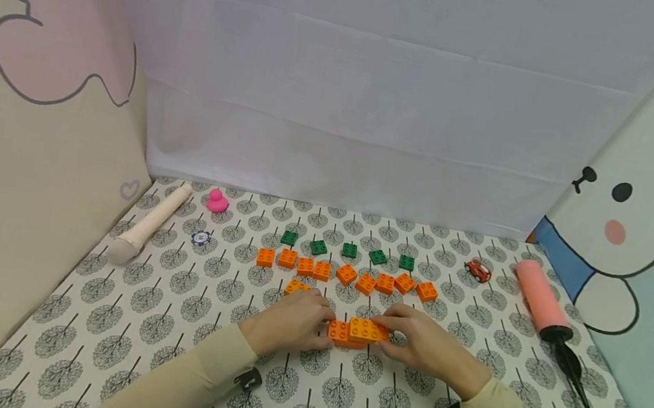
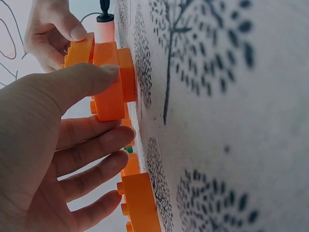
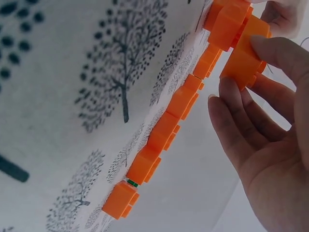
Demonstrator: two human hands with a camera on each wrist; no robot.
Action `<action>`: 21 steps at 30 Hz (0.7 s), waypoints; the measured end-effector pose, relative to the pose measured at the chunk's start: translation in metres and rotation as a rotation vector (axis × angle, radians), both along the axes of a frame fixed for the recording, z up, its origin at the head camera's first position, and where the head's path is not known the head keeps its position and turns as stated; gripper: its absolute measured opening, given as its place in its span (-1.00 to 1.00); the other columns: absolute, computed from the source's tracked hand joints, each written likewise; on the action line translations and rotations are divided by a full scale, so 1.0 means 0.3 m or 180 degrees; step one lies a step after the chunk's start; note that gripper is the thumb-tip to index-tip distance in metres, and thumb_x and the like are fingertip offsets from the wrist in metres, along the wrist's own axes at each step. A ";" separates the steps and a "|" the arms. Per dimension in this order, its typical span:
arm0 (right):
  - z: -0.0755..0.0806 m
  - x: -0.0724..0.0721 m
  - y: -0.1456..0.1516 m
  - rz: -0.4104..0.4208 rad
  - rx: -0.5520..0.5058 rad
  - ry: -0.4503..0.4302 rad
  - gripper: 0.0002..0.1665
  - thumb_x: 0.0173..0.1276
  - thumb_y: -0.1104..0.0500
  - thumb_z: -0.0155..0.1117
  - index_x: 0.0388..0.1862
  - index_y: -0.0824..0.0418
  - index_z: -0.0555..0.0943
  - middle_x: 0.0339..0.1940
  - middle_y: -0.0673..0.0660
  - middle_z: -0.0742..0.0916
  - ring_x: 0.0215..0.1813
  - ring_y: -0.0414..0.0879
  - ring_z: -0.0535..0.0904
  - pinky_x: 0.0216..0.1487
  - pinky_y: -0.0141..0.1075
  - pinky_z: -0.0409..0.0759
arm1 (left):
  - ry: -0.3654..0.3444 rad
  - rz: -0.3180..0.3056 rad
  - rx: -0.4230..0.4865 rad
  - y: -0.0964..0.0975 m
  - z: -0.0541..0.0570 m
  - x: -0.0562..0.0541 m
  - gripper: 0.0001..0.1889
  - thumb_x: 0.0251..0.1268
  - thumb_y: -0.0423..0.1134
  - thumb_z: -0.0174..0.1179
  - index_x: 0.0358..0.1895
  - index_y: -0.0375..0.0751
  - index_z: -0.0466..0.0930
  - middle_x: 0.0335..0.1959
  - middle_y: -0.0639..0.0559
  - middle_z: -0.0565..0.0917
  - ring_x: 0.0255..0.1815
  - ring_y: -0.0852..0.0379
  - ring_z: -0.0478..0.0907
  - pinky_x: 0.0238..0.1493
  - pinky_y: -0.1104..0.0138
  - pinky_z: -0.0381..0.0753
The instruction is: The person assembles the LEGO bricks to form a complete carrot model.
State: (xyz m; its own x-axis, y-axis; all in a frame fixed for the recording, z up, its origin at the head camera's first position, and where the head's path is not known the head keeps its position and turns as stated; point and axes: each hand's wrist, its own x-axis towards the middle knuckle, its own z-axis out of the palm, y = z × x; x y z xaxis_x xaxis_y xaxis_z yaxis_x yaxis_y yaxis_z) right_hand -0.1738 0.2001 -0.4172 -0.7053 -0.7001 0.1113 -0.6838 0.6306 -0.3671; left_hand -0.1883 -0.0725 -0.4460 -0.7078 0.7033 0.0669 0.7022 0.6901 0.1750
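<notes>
In the head view, my left hand [image 1: 293,320] and right hand [image 1: 423,344] meet over a small stack of orange toy building bricks. My left thumb and fingers pinch the middle brick [image 2: 109,99], which sits on another orange brick [image 2: 127,75] at the table. At the right end, an upper orange brick [image 3: 247,55] is held between my right thumb and fingers. It overlaps the top of the middle brick and juts out to the right. Another orange brick [image 1: 296,286] lies just beyond my left hand, partly hidden by it.
Behind the hands runs a row of several orange bricks [image 1: 346,274], with several green bricks [image 1: 349,250] farther back. A white cylinder [image 1: 154,224], pink duck [image 1: 217,201] and blue-white disc [image 1: 201,237] lie left. Right are a red toy car [image 1: 478,270] and pink pump [image 1: 541,295].
</notes>
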 end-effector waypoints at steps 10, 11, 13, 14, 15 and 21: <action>-0.005 -0.006 -0.005 0.0059 -0.0018 0.0154 -0.49 0.25 0.13 0.44 0.16 0.30 0.66 -0.11 0.04 0.66 -0.20 -0.20 0.57 -0.19 -0.36 0.63 | -0.0019 0.0007 -0.0013 -0.001 0.004 0.001 -0.55 0.22 0.17 0.32 0.01 -0.06 0.71 -0.11 0.12 0.71 -0.10 0.18 0.56 0.05 0.30 0.57; -0.004 -0.006 -0.006 0.0055 -0.0020 0.0149 -0.49 0.25 0.13 0.44 0.16 0.30 0.66 -0.11 0.04 0.66 -0.21 -0.20 0.56 -0.20 -0.37 0.63 | -0.0026 0.0013 -0.0015 0.000 0.004 0.001 -0.55 0.22 0.17 0.32 0.02 -0.06 0.71 -0.10 0.12 0.71 -0.09 0.18 0.56 0.06 0.29 0.57; -0.003 -0.006 -0.005 0.0054 -0.0029 0.0149 -0.49 0.24 0.14 0.44 0.15 0.30 0.66 -0.11 0.04 0.66 -0.22 -0.19 0.56 -0.22 -0.37 0.62 | -0.0040 0.0026 -0.0017 0.000 0.006 0.002 -0.55 0.22 0.16 0.31 0.03 -0.06 0.70 -0.09 0.11 0.71 -0.07 0.17 0.55 0.08 0.29 0.56; -0.002 -0.005 -0.006 0.0045 -0.0028 0.0137 -0.49 0.24 0.14 0.44 0.15 0.30 0.66 -0.11 0.04 0.66 -0.22 -0.19 0.55 -0.22 -0.38 0.62 | -0.0050 0.0030 -0.0015 0.000 0.006 0.002 -0.55 0.22 0.16 0.31 0.02 -0.06 0.70 -0.09 0.11 0.71 -0.07 0.17 0.55 0.08 0.29 0.56; -0.001 -0.005 -0.006 0.0033 -0.0024 0.0130 -0.49 0.23 0.13 0.45 0.15 0.29 0.67 -0.12 0.04 0.66 -0.22 -0.19 0.55 -0.22 -0.38 0.62 | -0.0057 0.0032 -0.0014 0.001 0.007 0.002 -0.55 0.22 0.16 0.31 0.03 -0.06 0.70 -0.09 0.12 0.70 -0.07 0.17 0.54 0.08 0.29 0.56; 0.007 -0.006 -0.014 -0.0010 0.0005 0.0015 -0.48 0.21 0.13 0.46 0.14 0.29 0.67 -0.14 0.02 0.65 -0.24 -0.21 0.54 -0.24 -0.39 0.60 | -0.0065 0.0021 -0.0005 -0.001 0.005 0.003 -0.56 0.22 0.15 0.31 0.02 -0.06 0.71 -0.10 0.12 0.70 -0.07 0.17 0.55 0.08 0.28 0.56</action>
State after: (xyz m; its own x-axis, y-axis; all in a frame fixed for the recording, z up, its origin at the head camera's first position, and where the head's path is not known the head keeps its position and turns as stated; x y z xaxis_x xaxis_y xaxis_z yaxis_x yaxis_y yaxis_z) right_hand -0.1754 0.1958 -0.4151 -0.7069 -0.6981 0.1137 -0.6837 0.6332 -0.3628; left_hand -0.1874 -0.0727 -0.4446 -0.7136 0.6987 0.0514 0.6940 0.6949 0.1883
